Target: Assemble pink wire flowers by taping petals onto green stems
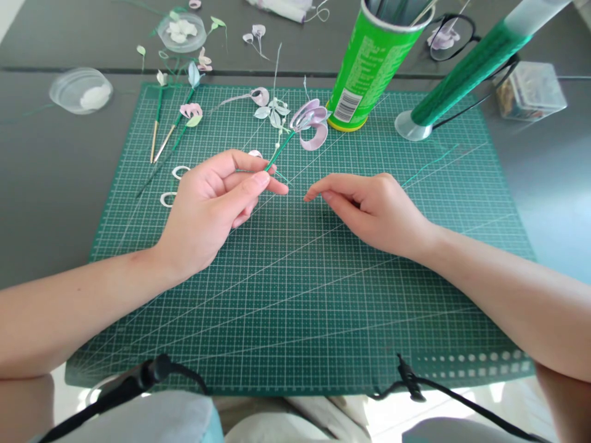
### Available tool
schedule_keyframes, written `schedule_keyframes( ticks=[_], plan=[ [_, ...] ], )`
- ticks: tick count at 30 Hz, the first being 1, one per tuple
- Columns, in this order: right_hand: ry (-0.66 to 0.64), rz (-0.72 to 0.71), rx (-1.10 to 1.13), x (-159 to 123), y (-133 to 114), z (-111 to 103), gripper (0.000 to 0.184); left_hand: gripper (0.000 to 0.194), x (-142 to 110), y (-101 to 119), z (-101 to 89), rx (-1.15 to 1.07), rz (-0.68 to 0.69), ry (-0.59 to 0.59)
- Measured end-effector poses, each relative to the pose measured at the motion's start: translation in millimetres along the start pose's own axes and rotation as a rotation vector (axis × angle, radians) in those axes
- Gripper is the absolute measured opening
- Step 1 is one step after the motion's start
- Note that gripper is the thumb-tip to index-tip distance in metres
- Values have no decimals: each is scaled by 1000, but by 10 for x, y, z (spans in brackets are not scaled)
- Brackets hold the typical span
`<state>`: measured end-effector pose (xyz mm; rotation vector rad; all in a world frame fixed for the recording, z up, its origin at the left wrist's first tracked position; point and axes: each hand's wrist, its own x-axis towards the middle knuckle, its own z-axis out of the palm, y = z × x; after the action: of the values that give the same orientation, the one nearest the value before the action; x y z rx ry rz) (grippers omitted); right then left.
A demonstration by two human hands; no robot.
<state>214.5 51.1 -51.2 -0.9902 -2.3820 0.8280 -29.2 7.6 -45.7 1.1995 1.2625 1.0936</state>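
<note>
My left hand [212, 203] pinches the green wrapped stem of an artificial flower [314, 123] between thumb and fingertips. The flower tilts up to the right, with lilac looped petals at its tip. A sprig of pale leaves [273, 112] shows close beside the stem. My right hand [373, 206] is a short way to the right, just above the mat, its thumb and index finger pressed together. Whatever is in that pinch, if anything, is too fine to see. A thin green thread [431, 165] runs behind the right hand.
Beneath both hands is a green cutting mat [295, 320]. A green can [369, 67] of tools and a green tube [471, 71] stand at the back right, near a clear box [530, 92]. Small flowers on sticks [159, 117], white rings [168, 199] and a clear dish [80, 91] lie left.
</note>
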Motion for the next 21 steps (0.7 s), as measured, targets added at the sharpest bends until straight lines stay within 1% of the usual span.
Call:
schedule_keyframes(
  ticks=[4, 7, 9, 12, 14, 16, 21],
  plan=[
    [57, 99, -5, 4, -7, 6, 25, 7, 7, -15, 11, -25, 24, -23],
    [166, 186, 16, 9, 45, 24, 17, 8, 17, -15, 18, -58, 42, -44],
    [263, 180, 25, 14, 101, 38, 16, 8, 22, -15, 19, -74, 44, -63],
    [358, 104, -15, 19, 163, 50, 19, 9, 26, -12, 19, -88, 27, -89],
    [368, 55, -69, 17, 167, 49, 22, 9, 29, -11, 19, -92, 18, -101],
    [347, 5, -110, 12, 140, 41, 24, 8, 32, -12, 17, -101, 17, -111],
    [226, -127, -102, -4, 58, 22, 29, 6, 36, -19, 5, -143, 25, -145]
  ],
)
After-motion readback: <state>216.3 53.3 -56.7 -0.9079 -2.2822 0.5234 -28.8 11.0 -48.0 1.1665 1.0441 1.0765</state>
